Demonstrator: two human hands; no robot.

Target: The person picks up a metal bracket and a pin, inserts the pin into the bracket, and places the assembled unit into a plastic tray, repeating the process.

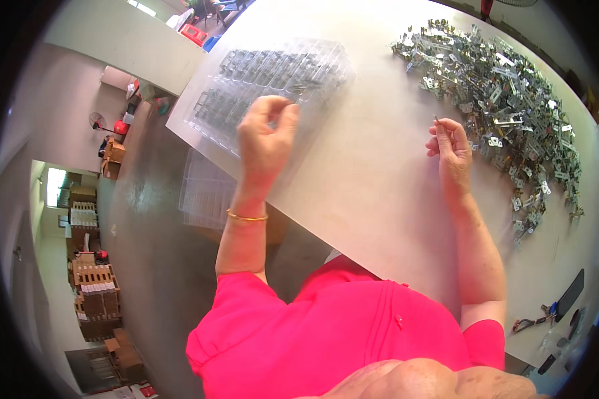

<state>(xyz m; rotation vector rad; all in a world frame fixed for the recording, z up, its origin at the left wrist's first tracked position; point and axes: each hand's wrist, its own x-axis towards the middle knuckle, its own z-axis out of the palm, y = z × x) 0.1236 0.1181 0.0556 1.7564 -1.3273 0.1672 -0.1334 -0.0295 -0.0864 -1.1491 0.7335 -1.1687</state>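
Above the near part of the clear plastic tray [343,56] hovers my left hand [267,136], with thumb and forefinger pinched together. What they hold, if anything, I cannot make out. Rows of small grey metal parts [246,65] fill the tray's compartments. My right hand [454,156] is closed at the left edge of a big heap of loose metal brackets [512,100]. A small dark metal piece [436,119] pokes up from its fingertips. The heap's pieces are silvery, some with brass-coloured bits.
The pale table [373,179] carries both the tray and the heap. More clear trays [203,189] are stacked below its left edge. Pliers [532,322] and a dark flat object [570,294] lie at the right. Cardboard boxes [96,292] and a red fan [120,127] stand across the floor.
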